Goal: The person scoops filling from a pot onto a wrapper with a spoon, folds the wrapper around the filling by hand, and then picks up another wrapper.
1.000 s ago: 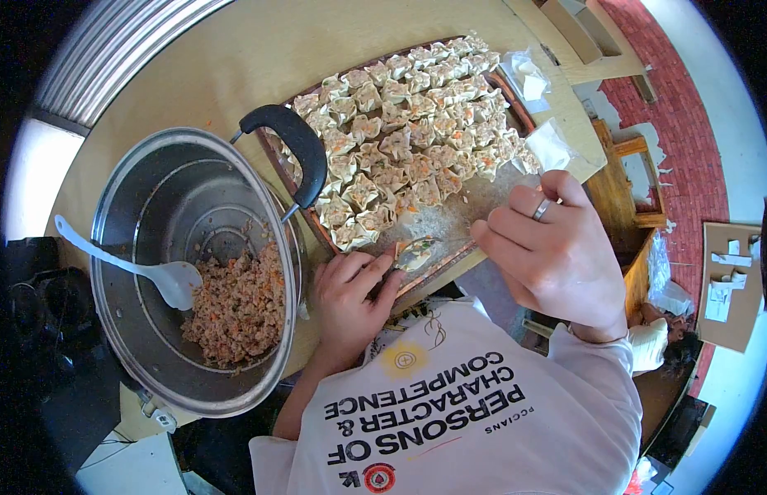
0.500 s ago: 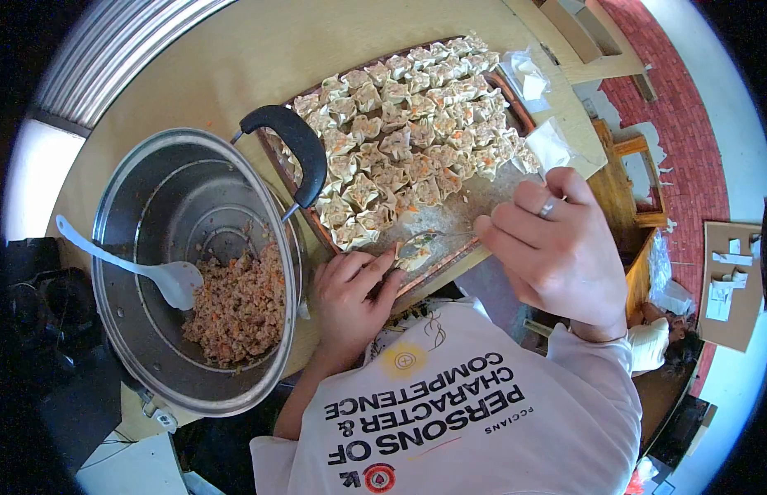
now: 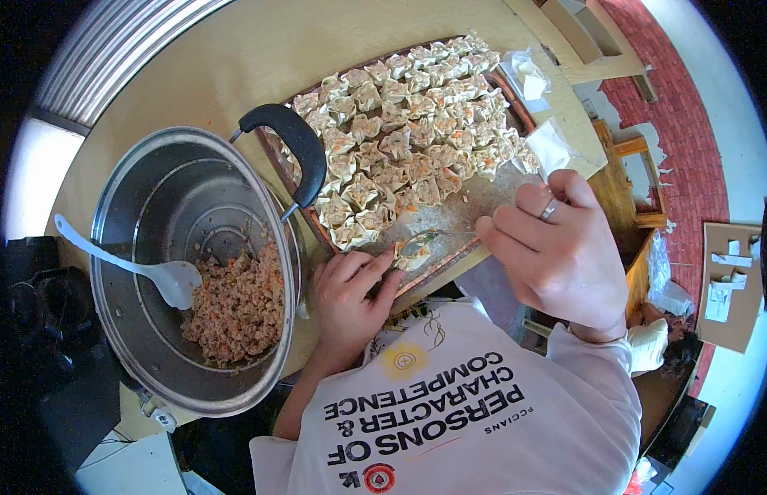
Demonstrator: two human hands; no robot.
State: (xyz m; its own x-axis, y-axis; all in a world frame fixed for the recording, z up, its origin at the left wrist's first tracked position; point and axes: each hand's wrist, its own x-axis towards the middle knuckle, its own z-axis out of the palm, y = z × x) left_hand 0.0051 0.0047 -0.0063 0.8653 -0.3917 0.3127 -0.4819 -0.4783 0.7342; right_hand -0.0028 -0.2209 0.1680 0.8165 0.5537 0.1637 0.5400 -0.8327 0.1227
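My right hand (image 3: pixel 558 247) is closed around the handle of a metal spoon (image 3: pixel 418 240). The bowl of that spoon rests against a small siomai dumpling (image 3: pixel 411 259) at the near edge of the tray (image 3: pixel 445 272). My left hand (image 3: pixel 353 295) pinches the dumpling's side with its thumb and fingers; part of it is hidden. Rows of open-topped, meat-filled dumplings (image 3: pixel 396 144) cover much of the tray. To the left stands a large metal pot (image 3: pixel 165 177) with ground-meat filling (image 3: pixel 239 305) in it and a white plastic ladle (image 3: pixel 175 283) leaning on its rim.
The pot's black handle (image 3: pixel 297 144) overhangs the tray's left edge. White wrappers on plastic (image 3: pixel 551 146) lie at the tray's right. Another person (image 3: pixel 651 342) is partly visible far right, near wooden furniture (image 3: pixel 631 148) and a cardboard sheet (image 3: pixel 726 285).
The spoon's bowl has shifted and tilted slightly against the dumpling. My right hand has barely moved, and my left hand stays in place.
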